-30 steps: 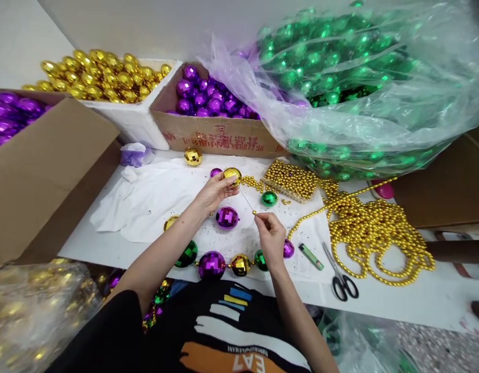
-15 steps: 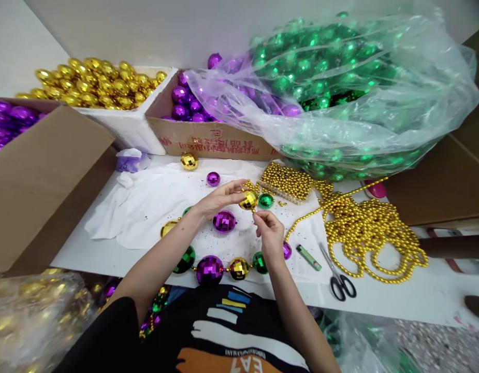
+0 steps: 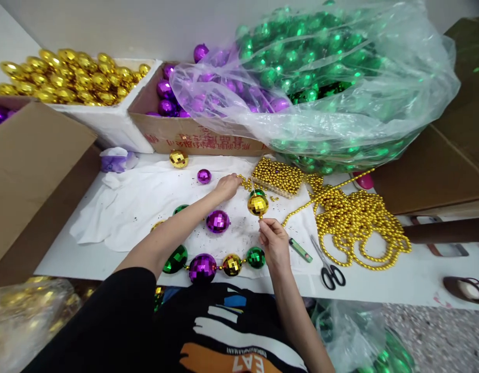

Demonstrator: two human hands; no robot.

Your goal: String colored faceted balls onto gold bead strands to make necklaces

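My right hand [image 3: 275, 239] pinches the lower end of a gold faceted ball [image 3: 258, 205], where a small bead or cord shows. A thin wire or thread stands up from the top of that ball, in front of a green ball [image 3: 257, 192]. My left hand [image 3: 228, 186] reaches with fingers together into loose small gold beads [image 3: 247, 182]; whatever is between its fingertips is hidden. On the white cloth below lies a strung row with a green ball [image 3: 256, 257], a gold ball [image 3: 232, 264] and a large purple ball [image 3: 202, 268]. A purple ball [image 3: 218, 221] lies between my arms.
A clear tray of gold beads [image 3: 278, 176] stands behind my hands. Scissors [image 3: 329, 269], a green lighter [image 3: 300, 250] and coiled gold bead chain [image 3: 351, 228] lie to the right. Boxes of gold balls [image 3: 80, 77] and purple balls [image 3: 167, 90], and a bag of green balls [image 3: 313, 57], line the back.
My left hand has let go of the gold ball and moved up and left to the loose beads. My right hand still holds the ball, now lower. The view has shifted slightly.
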